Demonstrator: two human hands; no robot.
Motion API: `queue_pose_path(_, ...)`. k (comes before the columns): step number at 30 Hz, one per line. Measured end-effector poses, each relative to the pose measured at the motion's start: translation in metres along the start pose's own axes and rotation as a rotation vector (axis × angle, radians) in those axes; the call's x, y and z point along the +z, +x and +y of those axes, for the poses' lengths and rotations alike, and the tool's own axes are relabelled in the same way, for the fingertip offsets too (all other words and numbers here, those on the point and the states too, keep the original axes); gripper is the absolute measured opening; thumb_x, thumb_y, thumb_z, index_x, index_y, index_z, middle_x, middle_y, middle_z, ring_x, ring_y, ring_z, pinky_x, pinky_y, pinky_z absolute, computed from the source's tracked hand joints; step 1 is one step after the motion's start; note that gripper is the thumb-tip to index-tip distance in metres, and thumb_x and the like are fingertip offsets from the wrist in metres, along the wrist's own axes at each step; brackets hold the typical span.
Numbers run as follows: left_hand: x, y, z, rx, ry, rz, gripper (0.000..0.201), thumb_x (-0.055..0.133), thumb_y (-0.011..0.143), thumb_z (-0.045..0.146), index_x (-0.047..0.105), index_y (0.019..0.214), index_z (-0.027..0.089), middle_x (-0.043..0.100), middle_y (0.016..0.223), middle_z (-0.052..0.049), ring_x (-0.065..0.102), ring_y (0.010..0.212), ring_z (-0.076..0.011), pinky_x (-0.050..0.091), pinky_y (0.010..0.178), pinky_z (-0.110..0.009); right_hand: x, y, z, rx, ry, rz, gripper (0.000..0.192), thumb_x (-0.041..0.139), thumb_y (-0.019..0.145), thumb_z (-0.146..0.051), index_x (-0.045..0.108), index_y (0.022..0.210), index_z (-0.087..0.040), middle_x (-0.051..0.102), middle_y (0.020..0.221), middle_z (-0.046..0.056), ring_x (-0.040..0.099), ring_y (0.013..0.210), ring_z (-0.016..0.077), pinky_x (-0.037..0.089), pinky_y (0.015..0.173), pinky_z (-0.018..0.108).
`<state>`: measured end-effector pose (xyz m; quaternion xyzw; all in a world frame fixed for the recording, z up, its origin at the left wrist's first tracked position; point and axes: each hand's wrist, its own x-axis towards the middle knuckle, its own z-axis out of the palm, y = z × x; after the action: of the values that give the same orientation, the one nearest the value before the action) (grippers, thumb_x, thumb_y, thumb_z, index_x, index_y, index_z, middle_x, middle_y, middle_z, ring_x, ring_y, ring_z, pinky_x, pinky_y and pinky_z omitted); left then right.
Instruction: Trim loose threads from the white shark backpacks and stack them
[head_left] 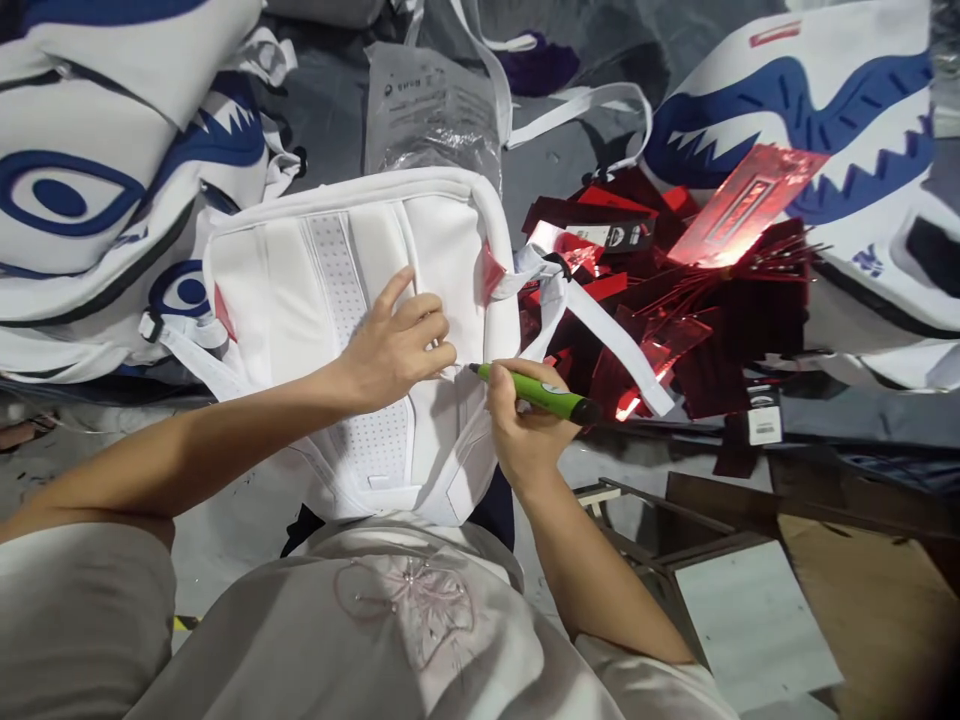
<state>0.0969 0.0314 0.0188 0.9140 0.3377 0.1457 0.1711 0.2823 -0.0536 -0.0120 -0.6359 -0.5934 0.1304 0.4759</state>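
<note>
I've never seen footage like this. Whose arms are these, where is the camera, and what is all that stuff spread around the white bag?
There is no machine here: these are a person's two bare arms, filmed by a camera worn on their head, looking down. That is why you see their pale shirt at the bottom edge.

The left hand presses flat on a white backpack, which lies with its padded back panel facing up. The right hand grips a green pen-shaped tool, its dark tip touching the bag near the left hand's fingers.

To the right lies a heap of shiny red tags. Above the bag sits a clear plastic bag. More bags printed with blue eyes and teeth lie around.
</note>
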Motion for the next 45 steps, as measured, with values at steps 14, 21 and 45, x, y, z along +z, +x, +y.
queue_pose_path(14, 0.009, 0.0, -0.005, 0.002, -0.046, 0.047, 0.024, 0.046, 0.096, 0.028, 0.067, 0.084, 0.027, 0.061, 0.096, 0.0, 0.05, 0.124, -0.0208, 0.008, 0.128, -0.056, -0.002, 0.005, -0.003, 0.052, 0.025, -0.047, 0.024, 0.061, 0.095, -0.044, 0.068, 0.093, -0.021, 0.069, 0.079, 0.004, 0.064, 0.067, 0.0185, 0.052, 0.065, 0.034)
queue_pose_path(21, 0.005, -0.001, -0.004, 0.065, 0.113, 0.056, 0.019, 0.05, 0.096, 0.029, 0.065, 0.085, 0.027, 0.063, 0.094, 0.0, 0.052, 0.119, -0.0224, 0.016, 0.126, -0.057, -0.002, 0.011, -0.004, -0.06, -0.005, -0.066, 0.018, 0.063, 0.095, -0.037, 0.068, 0.092, -0.02, 0.071, 0.08, 0.003, 0.062, 0.062, 0.0164, 0.05, 0.063, 0.034)
queue_pose_path(45, -0.07, -0.053, 0.072, 0.047, 0.469, 0.044, 0.032, 0.061, 0.092, 0.05, 0.066, 0.089, 0.018, 0.07, 0.091, -0.006, 0.06, 0.094, -0.0232, 0.044, 0.081, -0.037, -0.051, 0.041, -0.038, -0.972, -0.143, -0.303, 0.017, 0.049, 0.103, -0.023, 0.066, 0.103, -0.022, 0.068, 0.081, 0.002, 0.063, 0.075, 0.018, 0.042, 0.068, 0.032)
